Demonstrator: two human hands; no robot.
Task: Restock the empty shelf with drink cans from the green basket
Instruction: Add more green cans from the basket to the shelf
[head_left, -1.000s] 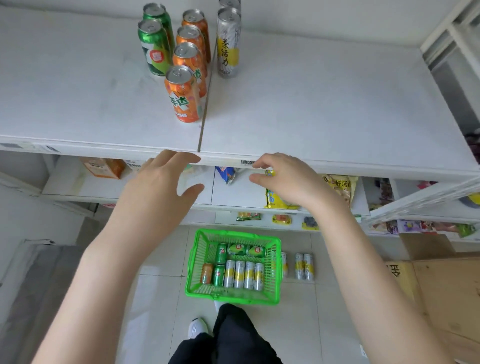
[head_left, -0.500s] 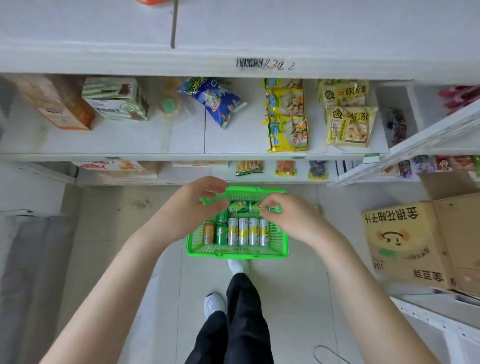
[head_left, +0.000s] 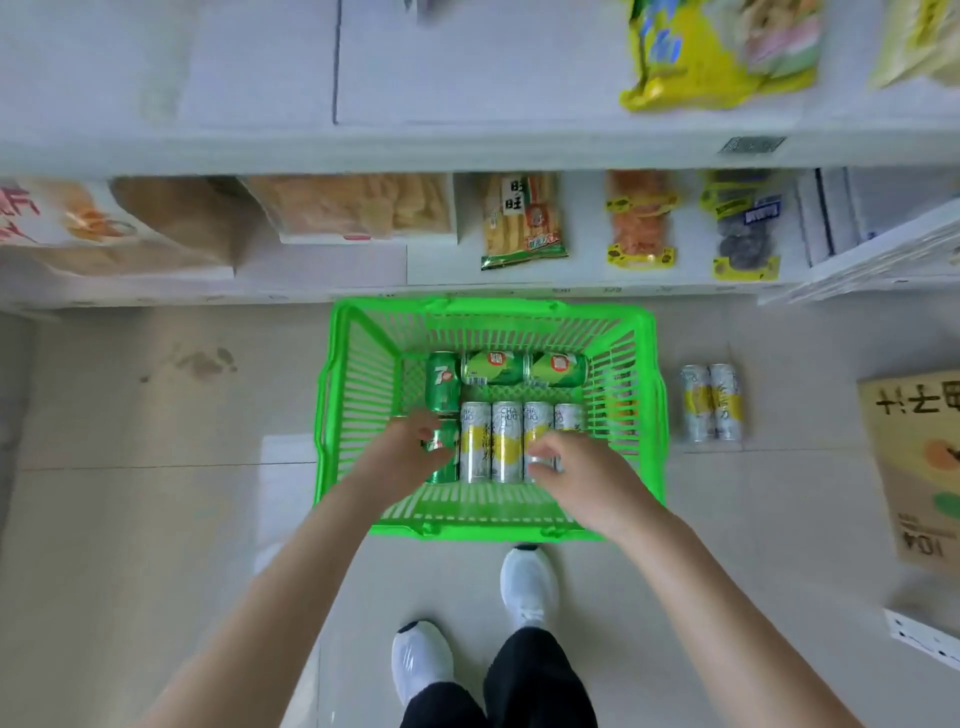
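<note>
The green basket (head_left: 644, 395) stands on the floor in front of my feet. Inside lie several silver-and-yellow cans (head_left: 506, 441) in a row, a green 7up can (head_left: 441, 382) and two green cans (head_left: 524, 368) crosswise at the far end. My left hand (head_left: 405, 457) reaches into the basket's left side. Its fingers curl over the orange can there, which is almost hidden, next to another green can (head_left: 445, 465). My right hand (head_left: 582, 475) pinches the near end of a silver-and-yellow can (head_left: 537, 423) with thumb and curled fingers.
Two more silver-and-yellow cans (head_left: 710, 402) lie on the floor right of the basket. A cardboard box (head_left: 919, 467) sits at the far right. Low shelves with snack bags (head_left: 522, 221) run just behind the basket. My white shoes (head_left: 527, 584) stand close to its near wall.
The view dropped from the top shelf to the floor. Both hands came down from the shelf edge into the basket and closed on cans.
</note>
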